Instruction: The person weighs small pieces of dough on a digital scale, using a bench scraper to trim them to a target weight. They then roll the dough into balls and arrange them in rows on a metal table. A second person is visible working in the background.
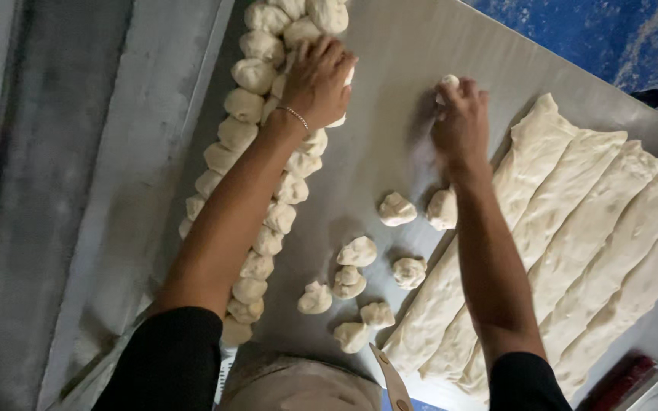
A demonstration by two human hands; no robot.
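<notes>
Overhead, a person's two bare hands work dough on a steel table [390, 68]. The left hand [316, 80], a thin bead bracelet [295, 116] at its wrist, lies palm-down with fingers curled over a pale dough piece [342, 97] at the inner edge of a long double row of dough balls [257, 190] that runs along the table's left side; about two dozen balls show in that row, though several are hidden under the forearm and the exact count cannot be told. The right hand [460, 122] is closed around a small lump of dough [448, 82], only the top of which peeks above the knuckles, out on the bare steel between the row and the strips. Between the arms lie nine loose dough knots [358, 251], scattered singly and well apart from the row: two near the right forearm, the other seven nearer the person. To the right, five long strips of flattened dough [595, 221] lie side by side, touching along their edges and slanting across the table. Black sleeves [169, 358] cover both upper arms. A red object [624, 380] sits at the lower right corner, too blurred to identify. Blue floor [611, 30] shows beyond the table's far edge.
</notes>
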